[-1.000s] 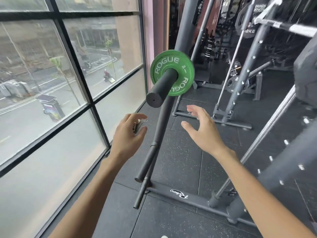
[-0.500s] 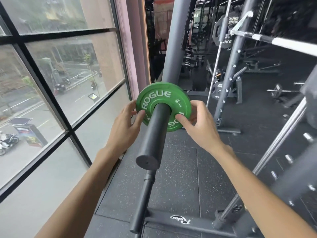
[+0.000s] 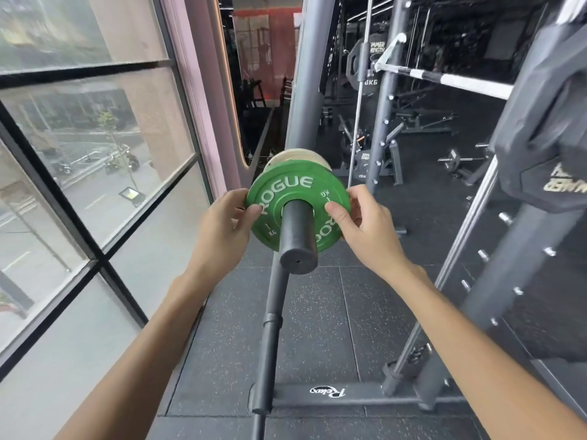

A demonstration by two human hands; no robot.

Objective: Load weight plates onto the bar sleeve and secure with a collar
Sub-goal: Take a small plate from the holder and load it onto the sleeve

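Head view, green plate (image 3: 293,188) threaded on black bar sleeve (image 3: 298,231), gripped at left rim by left hand (image 3: 222,230), at right rim by right hand (image 3: 365,227), thumbs pressed on face, pale plate (image 3: 298,155) seen behind.

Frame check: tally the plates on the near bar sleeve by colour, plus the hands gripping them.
green plate: 1
cream plate, behind the green one: 1
hands gripping the green plate's rim: 2 (left hand, right hand)
Total: 4 (2 plates on the bar sleeve, 2 hands)
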